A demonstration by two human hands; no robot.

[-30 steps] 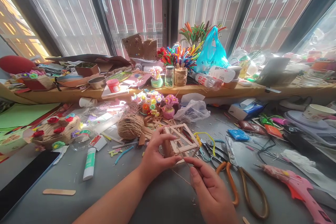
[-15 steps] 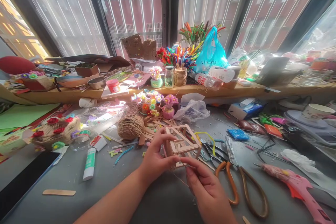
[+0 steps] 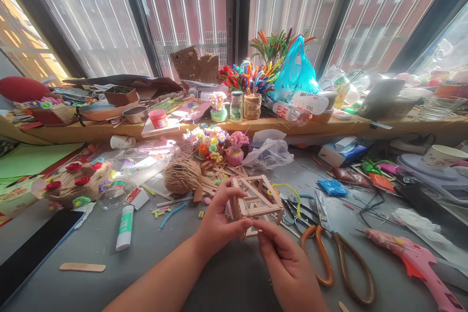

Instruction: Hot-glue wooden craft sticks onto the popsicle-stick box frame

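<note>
Head view: left hand (image 3: 219, 222) clamped on wooden frame (image 3: 263, 211), well short of bench (image 3: 87, 290) back edge. Right hand (image 3: 290, 261) pinched together, contents unclear. Bars appear joined; remainder undeterminable.

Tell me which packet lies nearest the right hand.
The blue packet; the brown packet and orange packet lie farther from the right hand.

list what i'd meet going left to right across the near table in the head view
Black phone, flat wooden stick, white-green tube, twine ball, left hand, wooden frame, right hand, bronze-handled scissors, pink glue gun.
</note>
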